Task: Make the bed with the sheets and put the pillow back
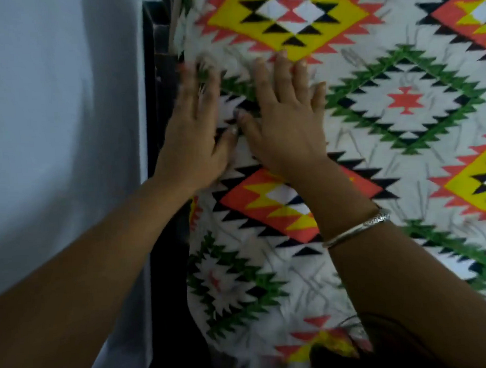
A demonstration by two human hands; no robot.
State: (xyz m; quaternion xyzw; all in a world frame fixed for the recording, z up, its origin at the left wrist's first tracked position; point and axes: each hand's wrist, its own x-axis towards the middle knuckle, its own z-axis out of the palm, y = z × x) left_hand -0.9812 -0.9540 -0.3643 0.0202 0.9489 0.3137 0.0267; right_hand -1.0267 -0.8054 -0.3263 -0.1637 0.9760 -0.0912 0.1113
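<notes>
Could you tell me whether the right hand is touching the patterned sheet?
Touching. The head view shows the right hand pressed flat, fingers straight, on the patterned sheet.

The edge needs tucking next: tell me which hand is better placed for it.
Probably left: the left hand lies flat at the edge of the sheet, beside the dark bed frame; the right hand rests further in.

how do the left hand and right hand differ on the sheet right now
The right hand has a silver bangle on its wrist; the left hand has a bare wrist. The left hand lies at the edge of the sheet, beside the dark bed frame; the right hand lies further in on the pattern. The left hand looks blurred, the right hand sharper. Both lie flat on the sheet, palms down, fingers straight.
</notes>
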